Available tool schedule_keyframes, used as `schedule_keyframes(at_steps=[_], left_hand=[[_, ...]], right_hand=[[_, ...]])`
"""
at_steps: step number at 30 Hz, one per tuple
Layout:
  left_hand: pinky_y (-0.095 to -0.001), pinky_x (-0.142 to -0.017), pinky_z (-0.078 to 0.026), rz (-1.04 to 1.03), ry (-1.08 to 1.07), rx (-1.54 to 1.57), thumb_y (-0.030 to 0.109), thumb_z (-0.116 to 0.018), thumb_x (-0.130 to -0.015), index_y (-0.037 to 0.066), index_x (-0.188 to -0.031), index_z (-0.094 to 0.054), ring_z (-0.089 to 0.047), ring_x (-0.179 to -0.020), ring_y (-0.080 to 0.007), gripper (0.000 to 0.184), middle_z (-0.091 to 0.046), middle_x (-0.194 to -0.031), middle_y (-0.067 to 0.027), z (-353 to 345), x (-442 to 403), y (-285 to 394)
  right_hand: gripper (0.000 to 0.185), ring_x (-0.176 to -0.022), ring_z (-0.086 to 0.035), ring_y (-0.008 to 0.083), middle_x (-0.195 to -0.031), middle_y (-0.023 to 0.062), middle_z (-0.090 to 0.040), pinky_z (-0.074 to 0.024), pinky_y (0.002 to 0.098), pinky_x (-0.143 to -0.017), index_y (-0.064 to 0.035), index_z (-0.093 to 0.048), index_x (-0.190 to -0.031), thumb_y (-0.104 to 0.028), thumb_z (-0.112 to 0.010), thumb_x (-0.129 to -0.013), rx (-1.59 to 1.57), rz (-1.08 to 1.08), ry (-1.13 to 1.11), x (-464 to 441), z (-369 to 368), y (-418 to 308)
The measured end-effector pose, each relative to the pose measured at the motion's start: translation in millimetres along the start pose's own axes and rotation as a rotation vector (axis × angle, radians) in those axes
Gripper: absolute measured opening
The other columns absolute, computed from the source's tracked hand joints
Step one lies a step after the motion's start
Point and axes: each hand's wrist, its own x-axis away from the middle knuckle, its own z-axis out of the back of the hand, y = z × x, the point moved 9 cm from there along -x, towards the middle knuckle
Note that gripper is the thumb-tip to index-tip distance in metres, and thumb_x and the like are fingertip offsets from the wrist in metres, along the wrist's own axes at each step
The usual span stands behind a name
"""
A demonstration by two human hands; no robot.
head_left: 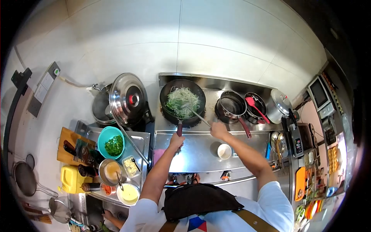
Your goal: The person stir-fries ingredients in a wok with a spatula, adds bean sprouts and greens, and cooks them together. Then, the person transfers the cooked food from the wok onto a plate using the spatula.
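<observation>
Shredded pale-green vegetables (pixel 182 96), heaped loosely in a round black wok (pixel 165 94) on a stainless steel cooktop (pixel 211 101), roughly mid-frame. Going left to right, starting with a yellow plastic jug (pixel 72 179), just below a brown wooden board (pixel 65 146). Next up, a round turquoise bowl (pixel 101 140) with chopped dark-green leaves (pixel 114 146) inside. Just below that, a round metal bowl of brownish liquid (pixel 113 170) with a spoon in it, plus a clear tub of chopped pale bits (pixel 130 165) and a white round bowl of something yellow (pixel 128 193). Above those, a big shiny steel lid (pixel 124 89) with a red-centred knob, tilted up on edge.

Then on to the wok: gripping its dark reddish handle with the left hand (pixel 177 142), fingers wrapped right round. Holding a long-handled grey utensil (pixel 199 116) in the right hand (pixel 219 130), clamped near the end, with the tip down in the veg. Near that hand, a small white cup (pixel 224 152) on the counter. Further right, a deep black saucepan (pixel 232 101), then a red spatula (pixel 256 108) lying across a black pan (pixel 252 97), and finally a silver lidded pot (pixel 279 103).
</observation>
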Motion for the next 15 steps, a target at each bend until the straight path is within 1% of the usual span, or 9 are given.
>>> schedule_keyframes(at_steps=[2,3,5,6,8,11,14,15], left_hand=[[-0.0322,-0.036,-0.038,0.002,-0.018,0.019,0.012,-0.070,-0.083,0.007,-0.088,-0.050,-0.053,-0.045,-0.0142,0.021,-0.054,-0.062,-0.0026,0,0,-3],[-0.0324,-0.036,-0.038,0.003,-0.024,0.032,0.013,-0.071,-0.083,0.007,-0.088,-0.050,-0.053,-0.045,-0.0142,0.022,-0.054,-0.062,-0.0026,2,-3,-4],[-0.0326,-0.038,-0.039,-0.009,-0.017,0.017,0.014,-0.070,-0.081,0.002,-0.090,-0.052,-0.055,-0.045,-0.0156,0.024,-0.056,-0.062,-0.0046,5,-5,-4],[-0.0327,-0.040,-0.040,-0.012,-0.014,0.012,0.014,-0.070,-0.081,0.000,-0.092,-0.052,-0.056,-0.046,-0.0163,0.025,-0.056,-0.063,-0.0056,7,-6,-6],[-0.0325,-0.039,-0.040,-0.026,-0.041,0.007,0.014,-0.070,-0.081,0.001,-0.091,-0.052,-0.055,-0.045,-0.0160,0.025,-0.056,-0.062,-0.0052,7,-6,-5],[-0.0324,-0.040,-0.040,-0.025,-0.054,0.008,0.013,-0.070,-0.081,0.001,-0.091,-0.052,-0.055,-0.046,-0.0159,0.023,-0.056,-0.061,-0.0051,7,2,6],[-0.0325,-0.040,-0.040,0.018,-0.068,-0.014,0.013,-0.070,-0.082,0.001,-0.093,-0.053,-0.056,-0.047,-0.0162,0.023,-0.056,-0.061,-0.0050,5,-1,0],[-0.0327,-0.040,-0.040,0.033,-0.054,-0.012,0.013,-0.069,-0.082,0.002,-0.094,-0.053,-0.056,-0.046,-0.0165,0.023,-0.056,-0.061,-0.0051,6,1,0]], right_hand=[[0.042,-0.075,-0.071,0.0332,-0.081,0.0191,-0.070,-0.0558,0.0476,-0.063,-0.0092,-0.059,-0.132,-0.019,-0.060,-0.091,-0.157,0.035,0.065,-11,-22,10],[0.039,-0.065,-0.066,0.0285,-0.076,0.0158,-0.067,-0.0520,0.0434,-0.055,-0.0060,-0.061,-0.129,-0.021,-0.060,-0.092,-0.381,-0.059,-0.008,-2,-20,13],[0.037,-0.045,-0.056,0.0190,-0.067,0.0094,-0.062,-0.0444,0.0349,-0.039,0.0004,-0.063,-0.123,-0.024,-0.061,-0.095,-0.822,-0.244,-0.167,37,2,5],[0.038,-0.042,-0.050,0.0152,-0.065,0.0064,-0.058,-0.0394,0.0316,-0.037,0.0008,-0.061,-0.125,-0.025,-0.060,-0.097,-0.971,-0.285,-0.145,52,20,-1],[0.040,-0.036,-0.037,0.0076,-0.062,0.0005,-0.050,-0.0293,0.0250,-0.032,0.0016,-0.058,-0.129,-0.026,-0.059,-0.100,-1.278,-0.368,-0.088,78,52,-13],[0.037,-0.037,-0.036,0.0053,-0.062,-0.0016,-0.048,-0.0278,0.0222,-0.033,-0.0012,-0.055,-0.131,-0.024,-0.056,-0.102,-1.424,-0.309,-0.035,98,107,-32],[0.032,-0.039,-0.037,0.0047,-0.066,-0.0018,-0.050,-0.0283,0.0203,-0.035,-0.0023,-0.057,-0.129,-0.022,-0.055,-0.103,-1.513,-0.139,0.055,113,151,-39],[0.030,-0.041,-0.041,0.0052,-0.069,-0.0012,-0.052,-0.0311,0.0196,-0.038,-0.0031,-0.058,-0.128,-0.020,-0.054,-0.103,-1.494,-0.100,0.105,118,165,-39]])
